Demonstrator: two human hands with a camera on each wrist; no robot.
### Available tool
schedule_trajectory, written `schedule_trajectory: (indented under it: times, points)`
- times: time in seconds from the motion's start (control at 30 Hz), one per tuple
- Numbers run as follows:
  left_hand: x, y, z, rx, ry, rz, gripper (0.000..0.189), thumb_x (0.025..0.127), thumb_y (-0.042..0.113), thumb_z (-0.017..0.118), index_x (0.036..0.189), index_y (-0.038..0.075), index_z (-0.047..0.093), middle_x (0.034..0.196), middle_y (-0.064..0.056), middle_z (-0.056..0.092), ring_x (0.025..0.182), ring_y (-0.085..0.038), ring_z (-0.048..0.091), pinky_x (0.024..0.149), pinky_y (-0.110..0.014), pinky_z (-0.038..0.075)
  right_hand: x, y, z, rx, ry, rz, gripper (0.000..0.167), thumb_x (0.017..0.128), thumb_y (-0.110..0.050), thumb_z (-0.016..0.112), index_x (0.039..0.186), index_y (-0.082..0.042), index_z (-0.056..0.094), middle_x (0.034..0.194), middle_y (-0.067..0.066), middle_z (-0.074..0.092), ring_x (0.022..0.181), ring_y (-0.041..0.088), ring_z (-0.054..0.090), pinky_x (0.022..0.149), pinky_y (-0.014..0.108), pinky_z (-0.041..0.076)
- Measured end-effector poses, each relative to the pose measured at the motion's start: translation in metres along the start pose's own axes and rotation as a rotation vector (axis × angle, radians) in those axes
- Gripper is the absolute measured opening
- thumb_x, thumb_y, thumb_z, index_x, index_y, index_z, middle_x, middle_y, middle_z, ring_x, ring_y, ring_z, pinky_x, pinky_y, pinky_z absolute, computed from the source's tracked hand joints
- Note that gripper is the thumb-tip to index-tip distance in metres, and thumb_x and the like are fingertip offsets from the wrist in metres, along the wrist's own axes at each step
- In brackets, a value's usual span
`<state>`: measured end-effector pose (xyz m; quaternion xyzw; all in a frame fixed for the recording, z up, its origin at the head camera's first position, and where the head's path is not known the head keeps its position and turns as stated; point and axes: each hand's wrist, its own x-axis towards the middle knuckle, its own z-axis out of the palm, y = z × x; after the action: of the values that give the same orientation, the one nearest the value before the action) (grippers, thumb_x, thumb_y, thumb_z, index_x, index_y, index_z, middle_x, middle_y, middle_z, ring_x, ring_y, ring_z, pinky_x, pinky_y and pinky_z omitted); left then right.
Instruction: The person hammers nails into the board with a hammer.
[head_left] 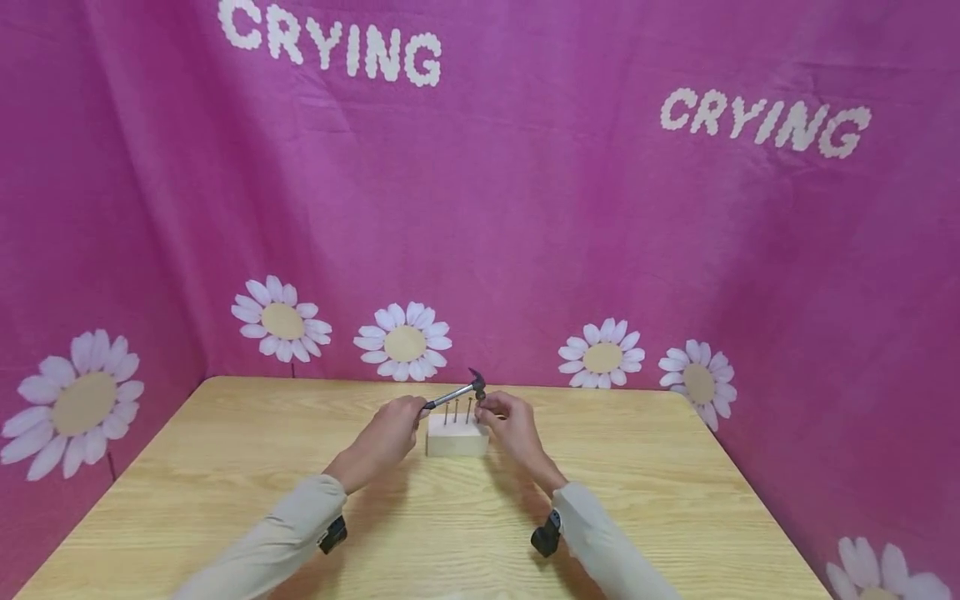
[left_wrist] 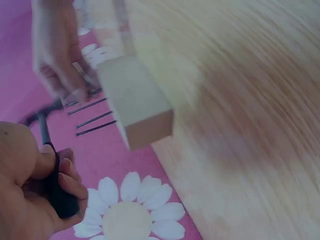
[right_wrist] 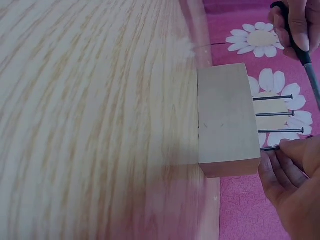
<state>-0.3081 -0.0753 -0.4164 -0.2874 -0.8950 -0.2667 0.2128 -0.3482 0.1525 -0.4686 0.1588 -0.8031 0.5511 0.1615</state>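
A pale wooden block (head_left: 456, 443) sits on the table with several nails (right_wrist: 275, 114) standing upright in a row from its top. My left hand (head_left: 384, 437) grips a small claw hammer (head_left: 453, 396) by its dark handle. The hammer's head hangs over the right end of the row, close above my right hand (head_left: 513, 423). Thumb and fingers of that right hand pinch the rightmost nail (right_wrist: 270, 148) near the block's end. Most of this nail is hidden by the fingers. The left wrist view is blurred, with the hammer handle (left_wrist: 61, 197) lying across the palm.
The block stands toward the far side of a light wood-grain table (head_left: 262, 467). Behind and at both sides hangs a magenta cloth (head_left: 480, 208) printed with daisies and white lettering. Dark devices (head_left: 547, 534) are strapped at both wrists.
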Motion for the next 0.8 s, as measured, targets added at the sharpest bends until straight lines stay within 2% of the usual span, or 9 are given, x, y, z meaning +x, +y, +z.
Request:
schedule_trajectory:
  times: [0.03,0.17,0.3,0.37,0.47,0.63,0.7,0.77,0.8]
  points:
    - [-0.0011,0.001,0.0002,-0.005,-0.005,-0.007,0.008,0.099,-0.008,0.062,0.093,-0.004,0.064,0.075,-0.004,0.055,0.069,-0.016,0.053,0.062,-0.034,0.051,-0.0004,0.0006,0.0,0.001,-0.003,0.003,0.009,0.092,0.007,0.073,0.1,0.007,0.074,0.096,0.02,0.077,0.089,0.034,0.075,0.083,0.031,0.061]
    - [-0.0031,0.0033,-0.0009,-0.038,0.056,-0.006,0.006,0.101,-0.008,0.059,0.098,-0.005,0.064,0.078,-0.006,0.057,0.071,-0.018,0.056,0.064,-0.035,0.053,-0.0025,0.0042,0.0,-0.004,0.001,-0.009,0.008,0.093,0.006,0.073,0.101,0.008,0.074,0.095,0.019,0.077,0.088,0.034,0.075,0.082,0.033,0.061]
    - [-0.0033,0.0021,-0.0028,0.006,-0.022,-0.059,0.007,0.1,-0.007,0.061,0.094,-0.005,0.063,0.075,-0.005,0.054,0.069,-0.016,0.053,0.063,-0.033,0.051,-0.0023,0.0031,0.0007,-0.006,-0.007,0.003,0.009,0.094,0.004,0.073,0.103,0.006,0.074,0.096,0.018,0.077,0.09,0.03,0.075,0.083,0.029,0.06]
    - [-0.002,0.0009,-0.0045,-0.001,-0.019,-0.068,0.007,0.101,-0.007,0.061,0.095,-0.005,0.064,0.076,-0.004,0.054,0.07,-0.016,0.053,0.063,-0.033,0.051,-0.0007,0.0011,0.0007,-0.012,-0.016,0.002,0.009,0.094,0.004,0.073,0.103,0.006,0.074,0.096,0.018,0.077,0.09,0.029,0.075,0.083,0.028,0.06]
    - [0.0014,-0.0004,-0.0063,-0.042,0.042,-0.039,0.007,0.102,-0.008,0.058,0.099,-0.004,0.062,0.08,-0.007,0.055,0.074,-0.02,0.055,0.066,-0.035,0.053,0.0015,-0.002,0.0,-0.028,-0.018,0.002,0.008,0.095,0.003,0.072,0.102,0.005,0.075,0.095,0.017,0.076,0.089,0.027,0.074,0.081,0.027,0.059]
    - [0.0026,-0.0037,-0.0055,0.068,-0.007,0.02,0.006,0.099,-0.008,0.061,0.095,-0.005,0.062,0.079,-0.009,0.058,0.073,-0.021,0.059,0.065,-0.038,0.055,0.0047,-0.0039,-0.0005,-0.025,-0.004,-0.001,0.006,0.094,0.003,0.072,0.1,0.004,0.075,0.094,0.017,0.076,0.09,0.028,0.074,0.081,0.028,0.059]
    - [0.0015,-0.0049,-0.0047,0.074,0.033,0.048,0.006,0.098,-0.01,0.062,0.095,-0.005,0.063,0.079,-0.009,0.058,0.072,-0.022,0.059,0.066,-0.039,0.056,0.0038,-0.0023,-0.0002,-0.026,-0.008,0.007,0.006,0.095,0.003,0.072,0.1,0.004,0.074,0.094,0.017,0.076,0.089,0.028,0.075,0.081,0.027,0.059]
    - [0.0004,-0.0052,-0.0033,0.04,0.083,0.058,0.007,0.098,-0.011,0.061,0.096,-0.005,0.062,0.08,-0.009,0.057,0.073,-0.023,0.058,0.068,-0.041,0.056,0.002,-0.0001,0.0002,-0.035,-0.009,0.009,0.006,0.095,0.003,0.072,0.1,0.005,0.074,0.093,0.016,0.076,0.088,0.027,0.075,0.08,0.026,0.059]
    - [-0.0008,-0.0051,-0.0021,0.037,0.086,0.064,0.007,0.098,-0.011,0.06,0.096,-0.005,0.061,0.08,-0.01,0.057,0.074,-0.024,0.059,0.068,-0.041,0.056,0.0013,0.0006,0.0004,-0.034,-0.007,0.007,0.006,0.095,0.003,0.072,0.1,0.005,0.074,0.093,0.016,0.076,0.088,0.027,0.074,0.08,0.027,0.059]
